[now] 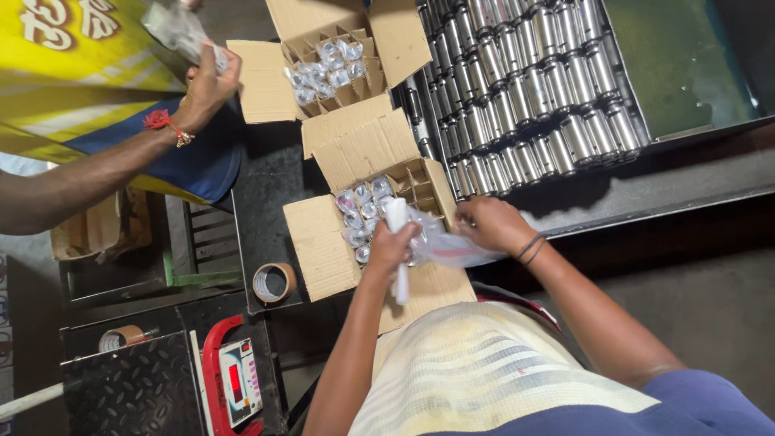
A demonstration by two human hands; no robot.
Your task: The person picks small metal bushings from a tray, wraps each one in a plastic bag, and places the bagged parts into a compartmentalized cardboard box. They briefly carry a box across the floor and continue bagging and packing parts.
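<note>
— Dark metal bench (686,186) throughout, crowded with cartons. Location of the near carton (323,242)?

— Centre of view, directly below both hands. Flaps folded outward, apparently to keep the divider cells open from above. Several cells already filled with wrapped parts (359,214).

— State of the left hand (391,246)?

— Closed firmly around a white cylinder (398,211), held roughly upright over the carton's cells, probably so as to line up with one.

— And the right hand (492,222)?

— Fingers pinched on a clear plastic bag (452,246). Bag stretched between the two hands and touching the cylinder, seemingly held taut for easier handling.

— Stock nearby?

— Rows of metal cylinders (533,89) on a tray, upper right, just beside the carton and within easy reach of the right hand.

— Other items?

— Second carton (339,60) farther back, likewise open and partly filled. Co-worker's hand (206,81) at upper left, gripping a plastic-wrapped piece (182,32). Tape roll (274,282) left of the near carton; red weighing scale (234,379) at the lower left, well apart from both hands.
</note>
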